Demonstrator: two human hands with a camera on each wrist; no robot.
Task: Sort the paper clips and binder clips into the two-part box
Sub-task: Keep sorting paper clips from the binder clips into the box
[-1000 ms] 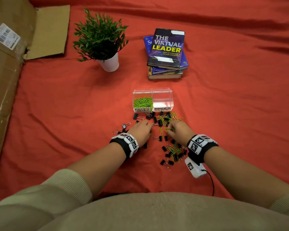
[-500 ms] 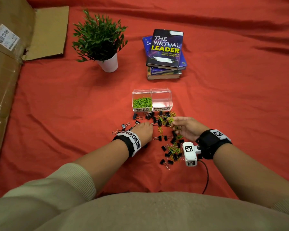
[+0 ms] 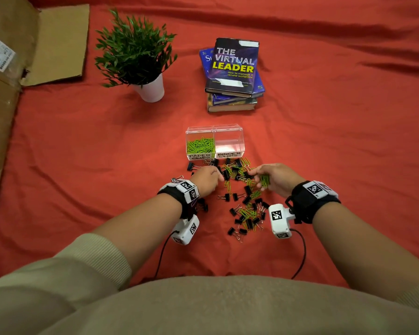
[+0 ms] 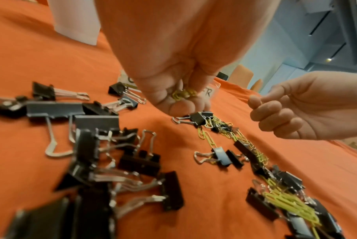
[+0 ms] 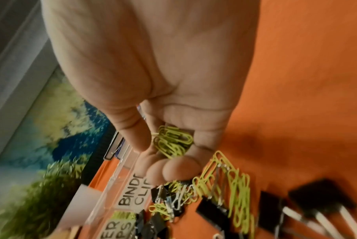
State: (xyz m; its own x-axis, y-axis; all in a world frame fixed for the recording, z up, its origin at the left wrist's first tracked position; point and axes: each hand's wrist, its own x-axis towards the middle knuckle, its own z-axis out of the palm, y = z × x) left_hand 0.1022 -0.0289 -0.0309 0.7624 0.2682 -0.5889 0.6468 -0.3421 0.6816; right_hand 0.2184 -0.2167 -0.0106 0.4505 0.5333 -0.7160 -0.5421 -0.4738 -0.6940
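Note:
A clear two-part box (image 3: 214, 128) stands on the red cloth. Its left part, labelled paper clips, holds green paper clips (image 3: 200, 145); its right part, labelled binder clips, looks bare. In front of it lies a mixed pile of black binder clips (image 3: 242, 217) and green paper clips (image 3: 247, 212). My left hand (image 3: 205, 178) hovers at the pile's left edge, its fingers curled round a few green paper clips (image 4: 184, 95). My right hand (image 3: 273, 176) is lifted over the pile's right side, palm turned up, cupping a bunch of green paper clips (image 5: 172, 141).
A potted green plant (image 3: 136, 54) in a white pot stands back left of the box. A stack of books (image 3: 234, 73) lies behind the box. Cardboard (image 3: 7, 76) runs along the left edge. Wrist-camera cables trail toward my body.
My right hand has lifted off the pile and turned palm up with a bunch of green paper clips. My left hand has moved forward toward the box, curled round clips.

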